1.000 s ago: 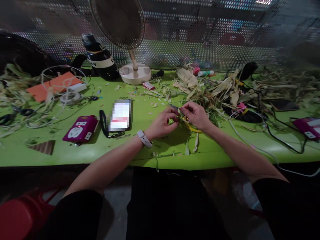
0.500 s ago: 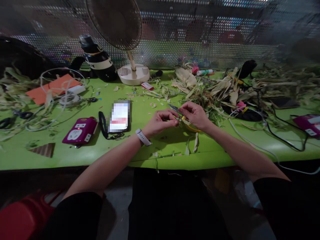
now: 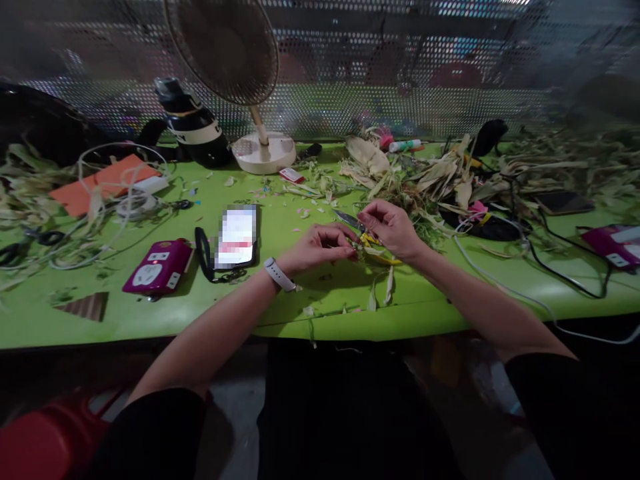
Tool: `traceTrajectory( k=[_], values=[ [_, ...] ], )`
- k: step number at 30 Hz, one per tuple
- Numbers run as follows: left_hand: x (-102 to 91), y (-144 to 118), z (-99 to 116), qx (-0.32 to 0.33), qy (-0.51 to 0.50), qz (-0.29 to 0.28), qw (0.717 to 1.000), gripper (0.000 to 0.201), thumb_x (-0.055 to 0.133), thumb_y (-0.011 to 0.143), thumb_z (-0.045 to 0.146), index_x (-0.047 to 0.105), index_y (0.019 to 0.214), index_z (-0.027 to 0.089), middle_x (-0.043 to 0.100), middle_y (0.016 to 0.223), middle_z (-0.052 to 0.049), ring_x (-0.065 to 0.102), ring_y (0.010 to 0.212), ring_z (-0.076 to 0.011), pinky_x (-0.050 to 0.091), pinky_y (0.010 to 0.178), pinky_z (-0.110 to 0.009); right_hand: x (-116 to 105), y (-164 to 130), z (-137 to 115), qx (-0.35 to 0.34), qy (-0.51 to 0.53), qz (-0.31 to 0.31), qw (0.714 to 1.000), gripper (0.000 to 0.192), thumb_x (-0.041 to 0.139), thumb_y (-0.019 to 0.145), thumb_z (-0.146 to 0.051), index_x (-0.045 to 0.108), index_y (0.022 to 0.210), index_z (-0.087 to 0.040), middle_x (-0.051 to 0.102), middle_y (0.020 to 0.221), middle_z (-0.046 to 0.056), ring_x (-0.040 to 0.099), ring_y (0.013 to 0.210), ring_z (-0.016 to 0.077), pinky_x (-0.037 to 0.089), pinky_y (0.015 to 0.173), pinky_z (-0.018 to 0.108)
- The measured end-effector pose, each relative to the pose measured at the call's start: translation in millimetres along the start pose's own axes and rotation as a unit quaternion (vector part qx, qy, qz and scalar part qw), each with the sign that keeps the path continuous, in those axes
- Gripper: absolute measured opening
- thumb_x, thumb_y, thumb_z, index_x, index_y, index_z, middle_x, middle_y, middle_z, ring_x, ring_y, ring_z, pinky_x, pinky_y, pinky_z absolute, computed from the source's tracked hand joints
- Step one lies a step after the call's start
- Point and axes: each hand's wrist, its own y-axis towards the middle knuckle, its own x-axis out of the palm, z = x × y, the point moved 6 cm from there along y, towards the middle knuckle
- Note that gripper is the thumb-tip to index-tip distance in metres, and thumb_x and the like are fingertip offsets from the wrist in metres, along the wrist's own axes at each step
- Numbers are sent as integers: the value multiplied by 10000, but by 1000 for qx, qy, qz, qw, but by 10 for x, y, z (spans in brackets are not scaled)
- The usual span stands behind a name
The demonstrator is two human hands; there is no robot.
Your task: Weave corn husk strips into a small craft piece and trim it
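Note:
My right hand (image 3: 393, 230) grips scissors (image 3: 350, 220) with yellow handles, the blades pointing left and away over the green table (image 3: 280, 293). My left hand (image 3: 317, 245) pinches a small strip of husk just below the blades, fingertips nearly touching the right hand. A white watch band sits on my left wrist. Loose husk strips (image 3: 387, 288) lie on the table under my right wrist.
A phone (image 3: 236, 235) and a purple power strip (image 3: 156, 265) lie left of my hands. A desk fan (image 3: 235, 60) and a dark bottle (image 3: 193, 123) stand at the back. A heap of dried husks (image 3: 450, 175) and cables fill the right side; orange paper (image 3: 100, 183) lies far left.
Both hands stayed together and dropped slightly toward the table. The scissors tilted a little; the view shifted slightly to the right.

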Motion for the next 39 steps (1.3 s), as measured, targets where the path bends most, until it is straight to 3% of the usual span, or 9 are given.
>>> traceTrajectory(
  k=[4,10,18,25,30,39],
  values=[
    [-10,-7,17,-6,15,-11,1000,271,770,718,366,686,665,114,662,981,-91,617,719,-86,501,618,-196,6,11,34,18,10,1,1000,475,670,713,-651,518,722,-202,457,581,-55,367,474,68,310,455,240],
    [-80,-16,-58,-33,-22,48,998,273,778,696,370,679,656,119,675,1012,-92,614,627,-77,410,449,-178,-31,50,84,25,20,7,999,481,698,687,-642,526,711,-194,473,585,-52,374,486,71,309,463,239],
    [-66,-11,-74,-17,-24,58,998,257,836,620,328,695,605,114,677,917,-81,591,631,-70,435,489,-181,24,35,93,13,-18,-42,999,447,655,744,-617,547,741,-183,468,606,-45,391,532,84,329,507,247],
    [-145,1,-96,-35,-64,117,991,263,852,582,296,668,587,108,689,937,-74,591,572,-51,400,432,-159,10,56,135,-3,-39,-45,998,454,631,763,-622,565,738,-173,505,638,-28,434,591,99,359,555,248],
    [-136,-4,-97,-37,-70,108,991,269,850,578,289,656,591,103,682,964,-80,635,580,-68,401,410,-144,49,44,203,21,-25,-65,997,450,628,763,-626,549,751,-183,471,601,-50,386,498,77,313,476,236],
    [-56,-3,-206,-74,-110,18,991,326,843,598,308,589,612,104,686,936,-83,684,610,-128,402,389,-157,109,17,177,-9,-36,-76,996,422,631,783,-588,560,736,-175,473,614,-46,396,554,86,335,535,239]
  ],
)
